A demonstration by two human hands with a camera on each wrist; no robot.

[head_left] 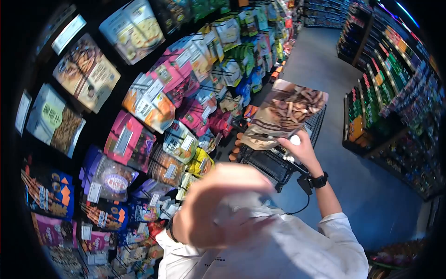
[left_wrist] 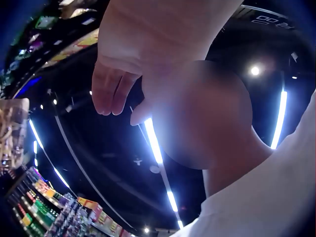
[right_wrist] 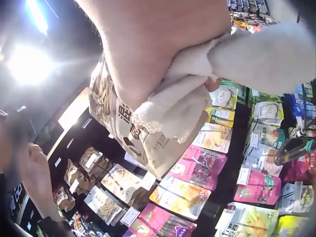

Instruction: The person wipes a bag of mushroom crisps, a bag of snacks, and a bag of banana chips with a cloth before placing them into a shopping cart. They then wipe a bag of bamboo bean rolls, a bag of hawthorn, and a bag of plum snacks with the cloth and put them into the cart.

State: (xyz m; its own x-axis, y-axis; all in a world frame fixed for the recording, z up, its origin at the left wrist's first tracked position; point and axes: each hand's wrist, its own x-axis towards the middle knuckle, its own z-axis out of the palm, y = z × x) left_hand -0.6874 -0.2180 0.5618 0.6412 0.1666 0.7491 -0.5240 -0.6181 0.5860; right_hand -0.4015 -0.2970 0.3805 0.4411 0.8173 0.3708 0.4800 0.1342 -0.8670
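My right hand holds up a brown and beige snack pouch by its lower edge, over a black shopping cart. A white cloth-like piece with a textured edge is also caught in this hand, lying against the pouch in the right wrist view. Close in front of the head camera, my left hand is raised and blurred. In the left wrist view the left hand hangs near the person's head with loosely bent fingers and nothing in them.
Hanging snack pouches with price tags fill the rack on the left. The black cart stands just ahead, beside the rack. Across the grey-blue aisle floor are stocked shelves on the right.
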